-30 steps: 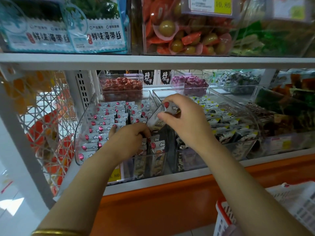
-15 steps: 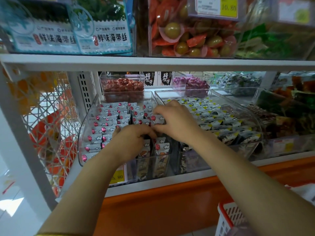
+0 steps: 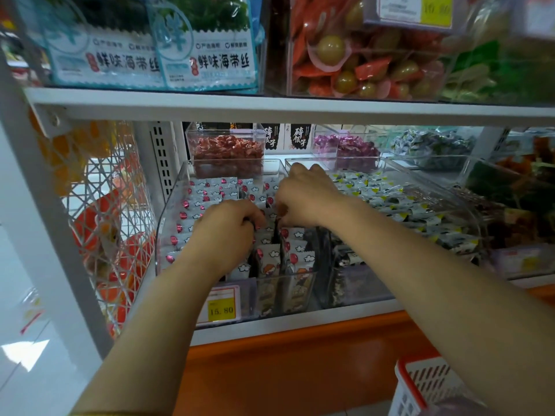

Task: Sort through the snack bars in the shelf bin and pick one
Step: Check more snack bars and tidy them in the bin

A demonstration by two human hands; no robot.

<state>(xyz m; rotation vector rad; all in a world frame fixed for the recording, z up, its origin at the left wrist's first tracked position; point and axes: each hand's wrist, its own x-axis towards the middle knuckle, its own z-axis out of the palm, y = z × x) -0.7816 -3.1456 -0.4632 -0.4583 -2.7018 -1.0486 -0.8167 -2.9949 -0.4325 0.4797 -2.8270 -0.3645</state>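
Head view: the right hand (image 3: 306,196), which held one bar above the clear curved plastic shelf bin (image 3: 171,223) a second ago, is now inside it beside the left hand (image 3: 225,232), so no pick is made. Both hands curl their fingers into the silver-white, balloon-printed snack bars (image 3: 210,190) filling the bin; whether either hand holds a bar cannot be told. The white shelf board (image 3: 270,106) above the bin limits lift. Free room lies in front of the bin.

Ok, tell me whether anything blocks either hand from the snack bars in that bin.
Nothing visible does. The left hand and right hand both reach into the open-topped clear bin, fingers down among the snack bars, with no lid or package between.
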